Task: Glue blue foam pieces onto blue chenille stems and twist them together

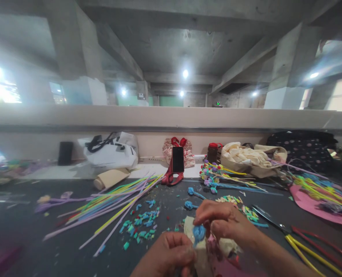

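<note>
A small blue pipe-cleaner flower with a knotted, fuzzy head is held between my hands, low in the middle of the view. My left hand is closed, its thumb and forefinger pinched at the lower end of the flower, where the stem is mostly hidden. From the right, my right hand curls its fingers against the flower's head. Beneath them lies a crumpled cream cloth, with something pink beside it. Two similar blue flowers on stems, a nearer one and a farther one, lie just beyond my hands.
Cut blue and green bits are scattered left of my hands; loose pipe cleaners fan out behind. At right lie scissors with yellow handles and red-handled pliers. A phone, flower bunches and bags line the back.
</note>
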The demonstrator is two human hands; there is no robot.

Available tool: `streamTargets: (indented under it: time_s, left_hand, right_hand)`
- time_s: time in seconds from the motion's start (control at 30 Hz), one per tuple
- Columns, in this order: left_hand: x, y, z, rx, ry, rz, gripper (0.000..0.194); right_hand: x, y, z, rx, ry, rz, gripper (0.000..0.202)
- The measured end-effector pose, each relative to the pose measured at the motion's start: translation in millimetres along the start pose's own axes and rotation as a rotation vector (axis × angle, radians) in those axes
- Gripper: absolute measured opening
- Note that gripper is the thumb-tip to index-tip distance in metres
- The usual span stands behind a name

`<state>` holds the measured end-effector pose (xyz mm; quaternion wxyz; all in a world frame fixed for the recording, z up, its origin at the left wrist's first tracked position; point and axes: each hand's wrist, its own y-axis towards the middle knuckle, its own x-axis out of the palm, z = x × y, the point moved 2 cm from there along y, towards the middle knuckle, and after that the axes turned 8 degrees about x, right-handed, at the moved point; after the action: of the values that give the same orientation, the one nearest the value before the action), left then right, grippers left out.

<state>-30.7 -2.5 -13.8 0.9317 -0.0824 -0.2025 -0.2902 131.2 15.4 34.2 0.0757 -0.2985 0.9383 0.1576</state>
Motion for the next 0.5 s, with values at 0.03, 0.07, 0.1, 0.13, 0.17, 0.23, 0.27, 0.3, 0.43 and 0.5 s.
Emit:
streamTargets:
  time_s: [0.03, 0.07, 0.1, 0.13, 0.17, 0.23, 0.27, 0.3, 0.43, 0.5]
  left_hand:
    - [-0.3, -0.1, -0.6, 0.005, 0.002, 0.000, 0.026]
    - [-0.5, -0.1, -1.1, 0.009, 0.001, 0.000, 0.026]
    - [-0.6, -0.1, -1.5, 0.014, 0.000, 0.001, 0.027]
    - [-0.7, 0.0, -1.7, 0.018, 0.000, 0.002, 0.027]
    - [-0.7, 0.1, -1.6, 0.023, 0.000, 0.006, 0.027]
    - [-1.0, 0.6, -1.3, 0.030, -0.001, 0.027, 0.027]
    - [-1.2, 0.9, -1.0, 0.035, -0.004, 0.042, 0.026]
    - [-1.3, 1.1, -0.6, 0.041, -0.008, 0.056, 0.026]
    - [0.1, 0.5, 1.5, 0.075, -0.037, 0.071, 0.027]
    - [1.4, -1.0, 3.1, 0.101, -0.045, 0.048, 0.028]
  right_hand:
    - [0.6, -0.5, -0.6, -0.014, -0.020, 0.004, 0.033]
    - [1.0, -0.9, -0.9, -0.023, -0.033, 0.007, 0.033]
    - [1.3, -1.2, -0.9, -0.027, -0.038, 0.009, 0.032]
    - [1.4, -1.4, -0.7, -0.023, -0.030, 0.011, 0.032]
    - [1.2, -1.3, -0.3, -0.015, -0.015, 0.013, 0.033]
    - [-0.9, -0.7, 1.2, 0.017, 0.036, 0.049, 0.034]
    - [-3.1, -0.3, 2.6, 0.038, 0.069, 0.092, 0.034]
    - [-5.8, 0.1, 4.5, 0.067, 0.104, 0.150, 0.033]
    - [-16.5, -0.8, 15.2, 0.192, 0.219, 0.355, 0.020]
    - [-16.6, -2.6, 19.0, 0.221, 0.240, 0.355, 0.022]
